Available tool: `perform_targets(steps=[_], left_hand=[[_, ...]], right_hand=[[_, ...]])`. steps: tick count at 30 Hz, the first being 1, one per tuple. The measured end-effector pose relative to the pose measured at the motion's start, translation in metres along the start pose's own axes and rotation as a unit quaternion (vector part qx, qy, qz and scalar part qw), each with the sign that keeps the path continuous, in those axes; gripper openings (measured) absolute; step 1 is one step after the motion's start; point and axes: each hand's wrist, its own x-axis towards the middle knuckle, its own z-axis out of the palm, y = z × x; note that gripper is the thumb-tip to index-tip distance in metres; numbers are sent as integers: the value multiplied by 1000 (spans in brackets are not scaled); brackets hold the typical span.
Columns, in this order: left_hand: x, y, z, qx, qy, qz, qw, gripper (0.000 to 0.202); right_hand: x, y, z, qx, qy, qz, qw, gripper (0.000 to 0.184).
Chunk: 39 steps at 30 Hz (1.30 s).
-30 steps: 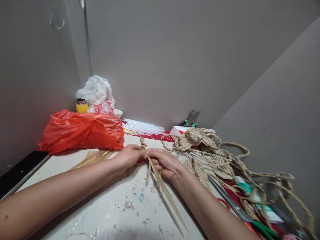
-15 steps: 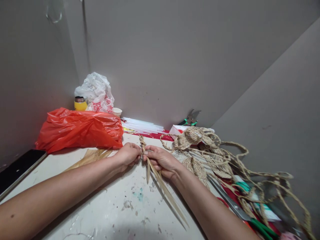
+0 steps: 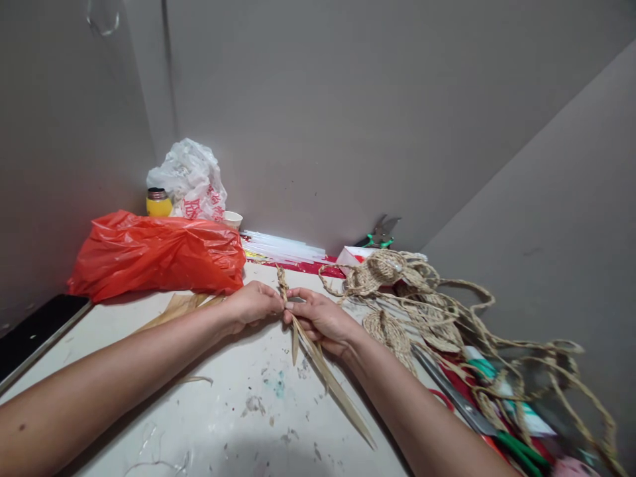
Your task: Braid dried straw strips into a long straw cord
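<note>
My left hand (image 3: pixel 251 305) and my right hand (image 3: pixel 320 318) meet at the middle of a white, paint-flecked table (image 3: pixel 238 424). Both pinch a plaited straw cord (image 3: pixel 283 283) that points away from me. Its loose flat strands (image 3: pixel 332 384) trail back under my right hand toward me. The fingers of both hands are closed on the cord where the plait ends.
A red plastic bag (image 3: pixel 159 255) lies at back left over dry leaf strips (image 3: pixel 173 308), with a white bag (image 3: pixel 191 182), a yellow jar (image 3: pixel 159 204) and a cup (image 3: pixel 232 218) behind. Clear sticks (image 3: pixel 283 248), pliers (image 3: pixel 380 233), tangled straw rope pieces (image 3: pixel 427 305) and scissors (image 3: pixel 477 417) crowd the right.
The hands have shifted slightly, with the fingers working closer together on the cord. The view has dropped a little. Nothing else has moved.
</note>
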Motion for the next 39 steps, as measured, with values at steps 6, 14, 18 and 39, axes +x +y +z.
perform_targets(steps=[6,14,18,39], left_hand=[[-1,-4,4,-29,23,44,998,18],[3,-10,2,-67,17,54,996,20],[4,-11,2,-87,41,56,994,20],[-1,-4,5,-80,27,40,996,16]], right_hand=[[-2,-1,-1,20,-6,3,1000,41],[0,0,-1,23,11,-20,999,40],[2,3,-2,36,18,-22,999,36],[-2,1,-1,35,12,10,999,23]])
